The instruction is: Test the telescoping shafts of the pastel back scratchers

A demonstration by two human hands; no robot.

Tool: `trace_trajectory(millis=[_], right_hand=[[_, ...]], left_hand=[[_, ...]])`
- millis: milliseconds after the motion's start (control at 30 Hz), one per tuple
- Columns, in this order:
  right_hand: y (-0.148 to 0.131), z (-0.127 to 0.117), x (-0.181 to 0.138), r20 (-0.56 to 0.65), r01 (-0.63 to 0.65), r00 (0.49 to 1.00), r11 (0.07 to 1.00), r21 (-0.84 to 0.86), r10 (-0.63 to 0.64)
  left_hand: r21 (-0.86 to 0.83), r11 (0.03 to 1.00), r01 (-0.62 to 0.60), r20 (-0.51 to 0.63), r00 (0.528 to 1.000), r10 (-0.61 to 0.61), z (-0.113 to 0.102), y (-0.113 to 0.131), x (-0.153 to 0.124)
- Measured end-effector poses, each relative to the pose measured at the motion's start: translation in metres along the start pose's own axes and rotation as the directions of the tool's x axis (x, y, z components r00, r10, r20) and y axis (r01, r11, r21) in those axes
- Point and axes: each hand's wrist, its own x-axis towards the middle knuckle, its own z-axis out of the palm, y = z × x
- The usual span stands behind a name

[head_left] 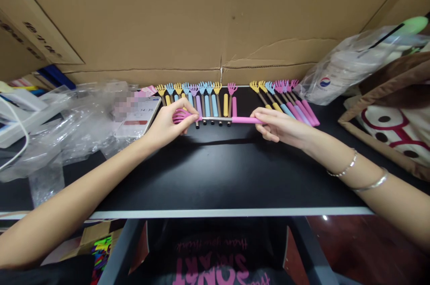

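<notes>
A pink telescopic back scratcher (pixel 248 120) is stretched level between my two hands above the black tabletop. My left hand (pixel 176 121) pinches it by the claw-shaped head. At the other end, my right hand (pixel 277 126) grips the pink handle, and a length of metal rod shows in between. Behind it lies a row of claw heads on dark rods (pixel 218 97), with loose yellow, blue, purple and pink grip sleeves (pixel 206 105) among them. To the right lie several back scratchers with coloured handles (pixel 295 105), side by side.
Crumpled clear plastic bags (pixel 83 119) and a phone (pixel 144 117) lie on the left of the black table (pixel 215 177). A bagged cup (pixel 339 70) and a brown-edged cloth bag (pixel 386 119) stand at the right. Cardboard (pixel 201 16) walls the back. Below left sits a box of colourful pieces (pixel 101 249).
</notes>
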Motion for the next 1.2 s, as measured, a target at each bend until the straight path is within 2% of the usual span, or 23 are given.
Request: trace_trajectory(millis=[300, 433, 600, 767, 867, 1067, 1200], right_hand=[[0.000, 0.000, -0.001, 0.012, 0.000, 1.000, 1.000, 0.003, 0.000], [-0.005, 0.001, -0.003, 0.002, 0.018, 1.000, 1.000, -0.002, -0.018], [-0.021, 0.000, -0.010, -0.085, 0.080, 0.992, 0.992, -0.094, -0.088], [-0.028, -0.002, -0.011, -0.182, 0.133, 0.969, 0.972, -0.193, -0.169], [-0.024, -0.003, -0.009, -0.226, 0.157, 0.951, 0.958, -0.240, -0.212], [-0.022, -0.005, -0.006, -0.227, 0.177, 0.938, 0.926, -0.334, -0.262], [-0.024, -0.006, -0.007, -0.241, 0.219, 0.909, 0.881, -0.419, -0.341]], left_hand=[[0.156, 0.983, -0.100, -0.065, 0.992, 0.111, 0.002, -0.007, -0.002], [0.130, 0.983, -0.128, -0.082, 0.987, 0.140, 0.004, -0.008, -0.002], [0.025, 0.988, -0.150, -0.116, 0.982, 0.152, 0.011, 0.000, -0.003], [0.069, 0.982, -0.174, -0.169, 0.968, 0.184, 0.015, 0.008, -0.005], [0.047, 0.987, -0.156, -0.155, 0.975, 0.162, 0.015, 0.010, -0.005], [-0.179, 0.983, -0.027, -0.124, 0.992, 0.005, 0.016, 0.013, -0.001], [-0.244, 0.970, 0.022, -0.120, 0.991, -0.052, 0.019, 0.013, 0.000]])
